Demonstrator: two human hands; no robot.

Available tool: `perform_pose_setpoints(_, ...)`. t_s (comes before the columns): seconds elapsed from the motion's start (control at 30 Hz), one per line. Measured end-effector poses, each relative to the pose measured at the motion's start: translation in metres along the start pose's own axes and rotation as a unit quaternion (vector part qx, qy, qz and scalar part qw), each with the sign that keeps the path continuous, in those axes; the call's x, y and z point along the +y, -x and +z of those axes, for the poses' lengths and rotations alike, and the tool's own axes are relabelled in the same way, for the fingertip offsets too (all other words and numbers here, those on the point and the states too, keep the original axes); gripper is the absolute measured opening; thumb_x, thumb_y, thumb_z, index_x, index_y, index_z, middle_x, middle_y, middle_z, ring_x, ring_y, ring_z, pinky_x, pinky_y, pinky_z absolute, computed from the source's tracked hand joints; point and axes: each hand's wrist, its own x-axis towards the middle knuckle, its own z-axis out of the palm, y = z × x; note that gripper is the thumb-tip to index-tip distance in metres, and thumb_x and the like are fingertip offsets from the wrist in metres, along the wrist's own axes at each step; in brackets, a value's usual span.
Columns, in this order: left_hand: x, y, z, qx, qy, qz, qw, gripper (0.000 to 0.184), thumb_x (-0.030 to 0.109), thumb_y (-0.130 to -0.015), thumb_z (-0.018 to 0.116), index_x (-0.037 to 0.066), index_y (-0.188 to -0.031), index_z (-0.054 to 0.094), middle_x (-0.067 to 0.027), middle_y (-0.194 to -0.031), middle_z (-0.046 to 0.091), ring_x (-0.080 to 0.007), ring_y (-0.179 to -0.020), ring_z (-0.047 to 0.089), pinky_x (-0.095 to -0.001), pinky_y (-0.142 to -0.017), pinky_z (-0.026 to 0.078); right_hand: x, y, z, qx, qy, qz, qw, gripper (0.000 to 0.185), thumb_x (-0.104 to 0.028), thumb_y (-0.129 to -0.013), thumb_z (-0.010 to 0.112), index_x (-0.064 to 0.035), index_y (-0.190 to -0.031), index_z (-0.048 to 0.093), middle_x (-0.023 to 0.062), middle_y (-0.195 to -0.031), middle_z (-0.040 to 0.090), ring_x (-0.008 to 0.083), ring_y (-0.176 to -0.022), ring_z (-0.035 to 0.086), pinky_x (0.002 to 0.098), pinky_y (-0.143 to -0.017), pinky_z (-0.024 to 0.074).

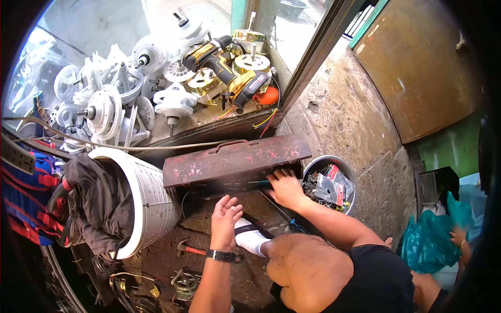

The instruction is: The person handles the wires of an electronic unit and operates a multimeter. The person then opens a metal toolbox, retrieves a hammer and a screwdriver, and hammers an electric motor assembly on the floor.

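Observation:
A worn dark-red metal toolbox (237,160) with a handle on its top lies in front of me. My right hand (286,189) reaches to its right end, fingers spread against the dark near side; the fingertips are partly in shadow. I see nothing held in it. My left hand (225,221) hovers below the toolbox's near edge, palm turned inward and fingers loosely bent, with nothing visible in it. Beside the box's right end stands a metal bowl (353,201) of loose screws, with a small plastic packet (334,189) on top.
A white basket (159,201) holding dark cloth stands at left. A hammer (193,250) lies on the floor. On the ledge are a yellow cordless drill (229,73), white plastic gear parts (104,112) and brass-coloured motors (252,63). Another person's hand (459,236) is by a green bag (428,242).

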Motion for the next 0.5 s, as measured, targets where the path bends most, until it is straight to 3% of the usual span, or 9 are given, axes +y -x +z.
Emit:
perform_pose_setpoints(0.07, -0.01, -0.006, -0.005, 0.019, 0.062, 0.018, 0.998, 0.057, 0.005, -0.101, 0.055, 0.0, -0.154, 0.034, -0.018, -0.139, 0.056, -0.0265, -0.11, 0.066, -0.0368, -0.092, 0.057, -0.018, -0.003, 0.011, 0.047, 0.003, -0.039, 0.998, 0.045, -0.024, -0.087, 0.067, -0.0139, -0.131, 0.065, 0.0188, -0.124, 0.062, 0.0385, -0.118, 0.059, 0.0576, -0.1, 0.0463)
perform_pose_setpoints(0.1, -0.005, -0.012, -0.01, 0.016, 0.047, 0.051, 0.997, 0.064, 0.007, -0.103, 0.054, -0.001, -0.158, 0.023, -0.0199, -0.148, 0.048, -0.0295, -0.117, 0.064, -0.0392, -0.098, 0.055, -0.027, -0.005, 0.017, 0.096, 0.004, -0.071, 0.993, 0.045, -0.022, -0.087, 0.066, -0.0136, -0.131, 0.065, 0.0184, -0.124, 0.062, 0.0382, -0.117, 0.059, 0.0593, -0.1, 0.0458)
perform_pose_setpoints(0.2, 0.027, -0.008, -0.006, 0.025, 0.069, 0.09, 0.993, 0.072, 0.013, -0.104, 0.053, 0.0, -0.162, 0.013, -0.0229, -0.158, 0.039, -0.0358, -0.132, 0.056, -0.0454, -0.108, 0.049, -0.036, -0.021, 0.037, 0.058, -0.002, -0.054, 0.997, 0.047, -0.017, -0.087, 0.062, -0.0151, -0.134, 0.062, 0.019, -0.114, 0.068, 0.0364, -0.119, 0.061, 0.0535, -0.102, 0.0469)
perform_pose_setpoints(0.27, 0.028, -0.002, -0.015, 0.024, 0.078, 0.093, 0.992, 0.071, 0.014, -0.104, 0.053, 0.001, -0.163, 0.015, -0.0231, -0.16, 0.037, -0.0356, -0.133, 0.055, -0.0457, -0.108, 0.048, -0.036, -0.02, 0.049, 0.073, 0.022, -0.062, 0.995, 0.047, -0.016, -0.088, 0.061, -0.0154, -0.135, 0.061, 0.0188, -0.11, 0.069, 0.0362, -0.118, 0.062, 0.0517, -0.101, 0.0477)
perform_pose_setpoints(0.33, 0.016, 0.004, -0.03, 0.041, 0.08, 0.089, 0.992, 0.069, 0.013, -0.104, 0.052, 0.001, -0.162, 0.018, -0.0225, -0.161, 0.036, -0.0356, -0.133, 0.055, -0.0456, -0.109, 0.048, -0.032, -0.019, 0.054, 0.134, 0.049, -0.09, 0.986, 0.042, -0.017, -0.09, 0.059, -0.0154, -0.132, 0.061, 0.0175, -0.104, 0.071, 0.0352, -0.107, 0.067, 0.049, -0.099, 0.0494)
perform_pose_setpoints(0.43, -0.012, 0.019, -0.048, 0.083, 0.078, 0.063, 0.992, 0.065, 0.011, -0.103, 0.049, 0.004, -0.162, 0.022, -0.0214, -0.163, 0.034, -0.0357, -0.134, 0.054, -0.0458, -0.108, 0.047, -0.037, -0.018, 0.037, 0.05, 0.002, -0.085, 0.995, 0.035, -0.018, -0.092, 0.056, -0.0156, -0.126, 0.063, 0.0156, -0.101, 0.072, 0.034, -0.097, 0.07, 0.0461, -0.097, 0.0504)
perform_pose_setpoints(0.5, -0.037, 0.02, -0.057, 0.108, 0.093, 0.044, 0.989, 0.065, 0.01, -0.103, 0.049, 0.004, -0.162, 0.022, -0.021, -0.164, 0.033, -0.0359, -0.134, 0.054, -0.0468, -0.109, 0.047, -0.036, -0.018, 0.036, 0.051, 0.03, -0.075, 0.995, 0.032, -0.017, -0.092, 0.056, -0.0152, -0.123, 0.063, 0.0146, -0.096, 0.072, 0.0323, -0.093, 0.071, 0.0454, -0.093, 0.0515)
